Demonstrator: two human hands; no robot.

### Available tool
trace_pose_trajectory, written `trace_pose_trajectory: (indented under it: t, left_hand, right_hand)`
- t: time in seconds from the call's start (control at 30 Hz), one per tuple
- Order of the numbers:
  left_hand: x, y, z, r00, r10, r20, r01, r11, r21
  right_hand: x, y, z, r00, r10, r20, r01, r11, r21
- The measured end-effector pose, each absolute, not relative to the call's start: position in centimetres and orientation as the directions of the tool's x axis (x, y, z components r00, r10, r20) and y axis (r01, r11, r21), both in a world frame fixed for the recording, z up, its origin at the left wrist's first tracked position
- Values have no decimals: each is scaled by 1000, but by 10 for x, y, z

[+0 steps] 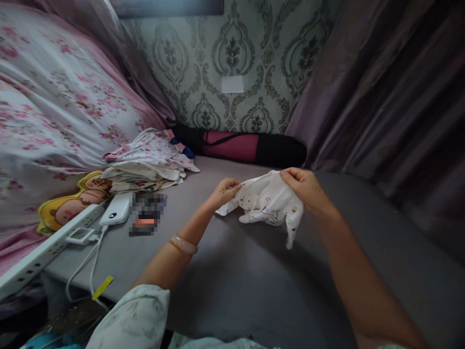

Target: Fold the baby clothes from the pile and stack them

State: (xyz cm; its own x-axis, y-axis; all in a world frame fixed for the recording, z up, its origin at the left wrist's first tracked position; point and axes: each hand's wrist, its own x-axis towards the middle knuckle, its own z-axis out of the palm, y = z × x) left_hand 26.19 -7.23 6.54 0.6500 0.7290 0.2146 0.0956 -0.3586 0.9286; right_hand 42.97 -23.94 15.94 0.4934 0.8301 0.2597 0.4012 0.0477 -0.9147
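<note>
- Head view: what's in the hands?
- One small white garment (271, 201), thin soft knit by the look, sparse dark printed motifs, line drawing low on the front. Stretched between both hands over the middle of the gray surface (240, 291). Narrow sleeve dangles at the right end, cloth bunched elsewhere. Can't tell if the lower edge touches down.
- Grips?
- Left hand (228, 190) nearly closed, thumb and fingers pinching the garment's left edge. Right hand (298, 183) likewise closed, pinching the top edge near the right end. Pale, glossy bangle (183, 244) on the left wrist.
- Surface?
- Smooth matte fabric. Rumpled clothes pile (152, 160) at the far left, printed cotton look. Below it, yellow cartoon cushion (72, 201), plush. Then long white power strip (54, 242), hard plastic, and a rounded white box (116, 208) with a cable (80, 266) running off it. Flat item (147, 213) just right of the box, pixelated, unreadable.
- Back edge?
- Long cylindrical bag (230, 146), black ends, maroon middle, black strap, lying along the wall.
- Room?
- Damask-pattern wallpaper (232, 53), blank white plate (232, 84) on it. Mauve drape (348, 106) right, heavy folds; pink-flowered white fabric (61, 92) left, gathered. Dim light.
</note>
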Motion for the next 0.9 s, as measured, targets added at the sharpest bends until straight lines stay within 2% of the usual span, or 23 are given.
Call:
trace_pose_trajectory:
  t: [0.1, 0.27, 0.5, 0.67, 0.9]
  left_hand:
    - [263, -76, 61, 696, 698, 170, 20, -255, 967]
    - [262, -81, 61, 690, 702, 173, -77, -167, 983]
    - [246, -84, 79, 740, 629, 237, -95, -252, 963]
    - [235, -80, 89, 837, 511, 197, -54, -282, 958]
    - [233, -78, 91, 852, 491, 183, 3, -354, 935]
  right_hand:
    - [434, -242, 156, 530, 819, 219, 386, -2, -923]
    - [446, -246, 147, 569, 805, 166, 388, -85, -918]
    - [469, -254, 132, 538, 830, 149, 367, -71, -927]
    - [472, -262, 129, 487, 867, 106, 324, -67, -944]
    - [468, -271, 135, 426, 900, 88, 358, -78, -930]
